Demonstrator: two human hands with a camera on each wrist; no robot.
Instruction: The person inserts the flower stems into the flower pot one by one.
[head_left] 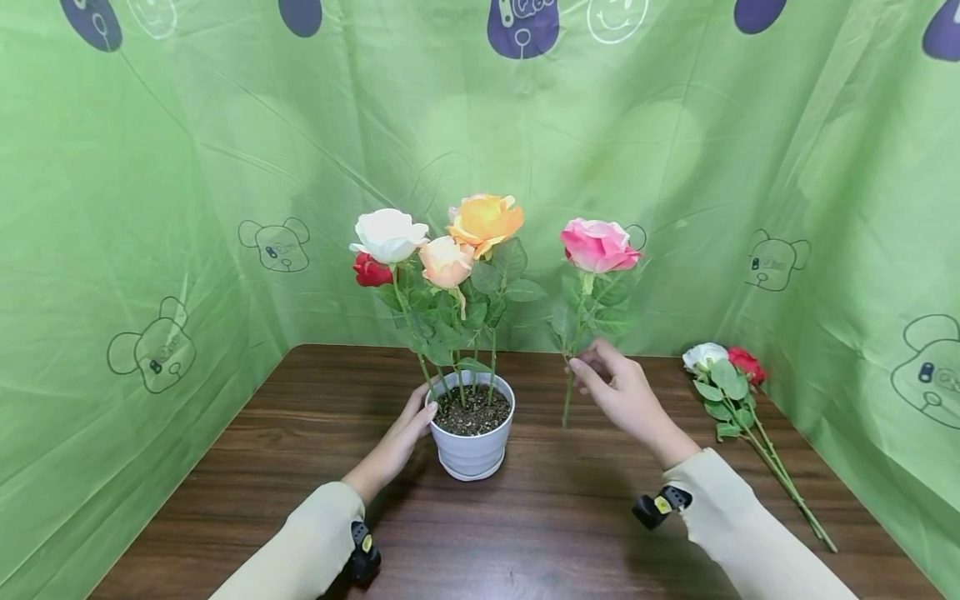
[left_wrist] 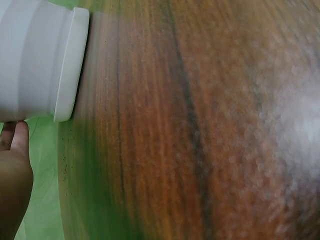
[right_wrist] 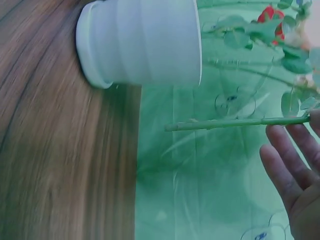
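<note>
Against the left side of a white flowerpot, my left hand holds on, thumb by the rim. Soil fills the pot, and several artificial roses stand in it: a white rose, an orange rose, a peach rose and a red rose among them. To the right of the pot, my right hand pinches the green stem of a pink rose between thumb and fingers. That rose is upright, its bare lower stem end hanging in the air above the table.
On the right of the brown wooden table lie a white rose and a red rose, stems pointing toward the front right. A green printed cloth surrounds the table at the back and sides.
</note>
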